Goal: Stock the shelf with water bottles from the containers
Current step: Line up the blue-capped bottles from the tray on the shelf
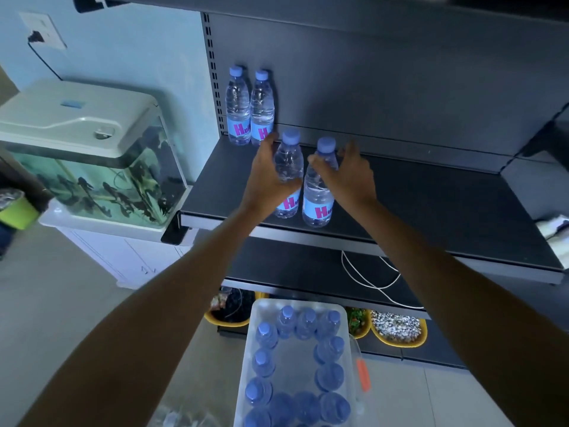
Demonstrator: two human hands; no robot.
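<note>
Two water bottles with blue caps stand upright at the back left of the dark grey shelf. My left hand grips a third bottle near the shelf's front. Beside it, my right hand holds a fourth bottle around its upper body, fingers partly spread. Both bottles are upright and look to be at the shelf surface. Below on the floor, a clear plastic container holds several more bottles around its edge.
A fish tank on a white cabinet stands left of the shelf. A lower shelf carries a white cable. Yellow bowls with gravel and other contents sit under it. A white object lies at the shelf's right end.
</note>
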